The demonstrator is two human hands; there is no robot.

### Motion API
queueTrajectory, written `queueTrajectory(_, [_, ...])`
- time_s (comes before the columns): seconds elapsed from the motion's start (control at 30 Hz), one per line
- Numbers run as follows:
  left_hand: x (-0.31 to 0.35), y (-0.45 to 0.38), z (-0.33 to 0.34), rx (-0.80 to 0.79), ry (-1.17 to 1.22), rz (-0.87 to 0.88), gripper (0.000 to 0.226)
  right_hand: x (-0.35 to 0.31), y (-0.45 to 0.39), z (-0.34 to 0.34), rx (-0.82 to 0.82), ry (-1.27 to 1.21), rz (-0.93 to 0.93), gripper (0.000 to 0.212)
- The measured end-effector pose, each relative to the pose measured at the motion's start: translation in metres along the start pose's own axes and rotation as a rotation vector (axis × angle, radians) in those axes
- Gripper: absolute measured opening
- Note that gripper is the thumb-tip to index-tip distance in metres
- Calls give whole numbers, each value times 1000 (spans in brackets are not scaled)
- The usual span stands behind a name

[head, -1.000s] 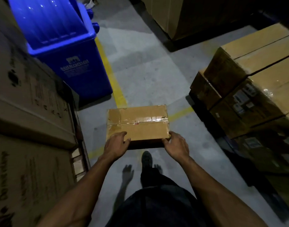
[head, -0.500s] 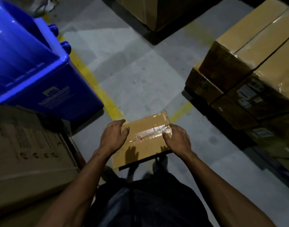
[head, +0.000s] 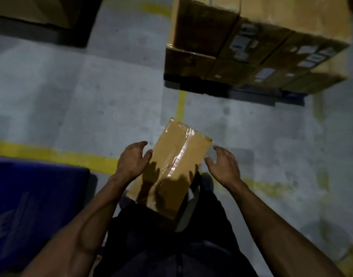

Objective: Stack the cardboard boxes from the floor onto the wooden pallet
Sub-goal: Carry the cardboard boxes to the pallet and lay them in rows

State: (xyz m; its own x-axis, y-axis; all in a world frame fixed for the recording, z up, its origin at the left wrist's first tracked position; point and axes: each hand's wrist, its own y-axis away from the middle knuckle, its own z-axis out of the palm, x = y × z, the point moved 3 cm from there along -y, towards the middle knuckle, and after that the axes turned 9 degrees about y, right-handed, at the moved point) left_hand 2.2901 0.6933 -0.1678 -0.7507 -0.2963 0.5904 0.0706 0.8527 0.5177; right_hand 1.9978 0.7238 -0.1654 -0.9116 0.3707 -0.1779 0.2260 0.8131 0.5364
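**Head view: a taped box between two spread hands, pallet stack ahead**

Head camera looks down on a grey concrete floor [head: 91, 86] marked with yellow painted lines [head: 180, 105], one running across from the left, one running away toward the stack. A wide strip of bare concrete lies between the person and the dark low pallet [head: 251, 93], whose front edge shows under the stacked brown labelled cartons [head: 261, 56] at upper right. On the left a blue plastic bin [head: 31, 206] crowds close to the person's left arm, and a dark mass fills the upper left corner (too dim to name).

The small brown cardboard box [head: 177, 162], sealed lengthwise with a glossy strip of clear tape, is turned on a slant, its far corner pointing toward the pallet and its near end over the person's dark trousers. Finger shadows fall across its top.

The left hand [head: 132, 161] sits at the box's left edge, fingers loosely spread, thumb at the cardboard; whether it truly touches, I cannot tell. The right hand [head: 223, 166] is just beside the right edge, fingers apart and relaxed, with a gap visible at the upper corner. Neither hand is closed round the box.
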Motion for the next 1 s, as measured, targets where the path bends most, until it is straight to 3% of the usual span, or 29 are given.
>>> queueTrajectory(0.13, [-11, -19, -7, -64, 0, 39, 73, -4, 24, 33, 5, -80, 116, 64])
queueTrajectory(0.27, [-24, -53, 14, -66, 77, 1, 53, 8, 10, 67, 1, -310, 263, 70])
queueTrajectory(0.53, [-60, -138, 99, -3, 485, -393, 54, 52, -64, 159, -31, -679, 498, 76])
queueTrajectory(0.63, [-83, -172, 140, 12, 478, -469, 60, 74, -91, 209, -37, -683, 528, 83])
queueTrajectory(0.77, [-119, -213, 194, 22, 389, -516, 61, 97, -120, 281, -198, -806, 639, 91])
queueTrajectory(0.9, [-155, -243, 237, 1, 309, -502, 55, 102, -152, 355, -159, -857, 614, 129])
queueTrajectory(0.93, [-163, -247, 244, 1, 300, -507, 54, 104, -158, 374, -173, -872, 631, 131])
queueTrajectory(1.0, [-180, -255, 253, 1, 302, -537, 56, 98, -165, 388, -215, -896, 653, 114])
